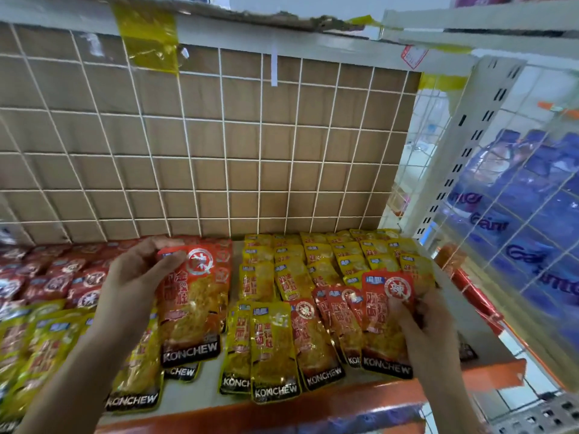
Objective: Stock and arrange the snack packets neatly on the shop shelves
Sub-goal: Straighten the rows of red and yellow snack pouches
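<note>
Your left hand (134, 277), mid-left of frame, is clamped on the top-left corner of a red Konchew packet (191, 311): thumb on the front, fingers curled behind. That packet lies over a stack of the same red ones, its bottom edge well back from the shelf's front lip.

Your right hand (419, 324), lower right, pinches a second red packet (382, 321) by its right edge. This one overlaps more red packets (338, 321) fanned to its left, and its top covers the front of the yellow rows.

Yellow packets (282, 270) fill the back centre-right in overlapping rows, right up to the wire grid back panel (219, 151). Two front yellow packets (269, 349) sit lowest, bottoms closest to the orange front edge (344, 402). Dark red packets (62, 277) pack the mid-left; green-yellow ones (31, 346) crowd the lower left, running out of frame.

Open room: a narrow bare strip of shelf board (235, 277) betw. the red stack and the yellow rows, a bare band along the front at bottom centre, and a bare wedge at the right end beside the white slotted upright (463, 145).

Overhead, the upper shelf's edge (282, 42) crosses the top of frame w/ yellow tape (147, 36) on it. Blue packs (517, 214) sit behind the side mesh at right
</note>
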A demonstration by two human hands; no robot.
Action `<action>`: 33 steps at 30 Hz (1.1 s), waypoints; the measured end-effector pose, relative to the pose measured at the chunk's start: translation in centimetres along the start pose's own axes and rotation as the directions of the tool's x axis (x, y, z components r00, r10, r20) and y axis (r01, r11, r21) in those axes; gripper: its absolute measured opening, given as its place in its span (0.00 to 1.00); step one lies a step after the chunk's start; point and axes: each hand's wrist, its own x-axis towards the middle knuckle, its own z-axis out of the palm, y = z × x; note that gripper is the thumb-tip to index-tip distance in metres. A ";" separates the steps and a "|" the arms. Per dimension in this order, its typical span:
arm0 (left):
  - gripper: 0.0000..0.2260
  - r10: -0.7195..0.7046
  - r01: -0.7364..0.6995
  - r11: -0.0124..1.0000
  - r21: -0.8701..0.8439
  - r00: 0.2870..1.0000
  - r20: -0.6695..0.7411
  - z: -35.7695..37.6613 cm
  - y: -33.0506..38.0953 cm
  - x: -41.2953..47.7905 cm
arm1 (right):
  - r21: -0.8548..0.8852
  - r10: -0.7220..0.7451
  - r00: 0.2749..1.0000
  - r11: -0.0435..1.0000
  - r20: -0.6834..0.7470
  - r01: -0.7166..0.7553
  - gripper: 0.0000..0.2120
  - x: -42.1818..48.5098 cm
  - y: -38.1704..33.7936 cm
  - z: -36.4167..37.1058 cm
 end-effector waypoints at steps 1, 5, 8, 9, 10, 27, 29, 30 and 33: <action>0.11 0.005 -0.005 1.000 0.006 1.000 -0.018 -1.3 0.1 -0.6 | 0.006 -0.001 1.000 1.000 0.013 0.001 0.07 -0.1 -0.1 0.4; 0.18 -0.003 0.015 0.997 0.077 0.989 -0.150 -6.4 0.2 -2.7 | 0.009 0.014 0.996 1.000 0.092 -0.015 0.05 -0.8 0.1 2.5; 0.03 -0.035 0.057 0.996 0.075 0.963 -0.267 -10.0 0.3 -4.1 | -0.025 -0.024 0.989 0.999 0.144 0.028 0.05 -1.3 -0.5 4.4; 0.04 -0.042 0.073 0.992 0.099 0.958 -0.282 -11.0 0.5 -4.7 | -0.028 -0.027 0.986 0.999 0.167 0.032 0.05 -1.4 -0.7 5.0; 0.06 -0.047 0.080 0.991 0.103 0.954 -0.295 -11.8 0.7 -5.2 | -0.029 -0.032 0.981 0.999 0.194 0.038 0.04 -1.6 -1.1 5.7; 0.06 -0.056 0.137 0.976 0.169 0.909 -0.412 -29.6 2.3 -5.3 | 0.144 0.022 0.932 0.986 0.362 -0.079 0.02 -7.7 -8.9 22.1; 0.03 -0.077 0.161 0.972 0.170 0.905 -0.418 -31.3 2.1 -4.4 | 0.131 0.038 0.928 0.987 0.370 -0.092 0.02 -8.7 -9.9 24.0; 0.02 -0.089 0.170 0.972 0.164 0.907 -0.412 -32.0 2.0 -3.9 | 0.127 0.037 0.927 0.988 0.372 -0.091 0.02 -9.2 -10.3 24.9; 0.02 -0.120 0.198 0.967 0.160 0.910 -0.396 -33.4 0.9 -2.1 | 0.103 0.035 0.929 0.992 0.368 -0.078 0.03 -10.7 -11.4 27.4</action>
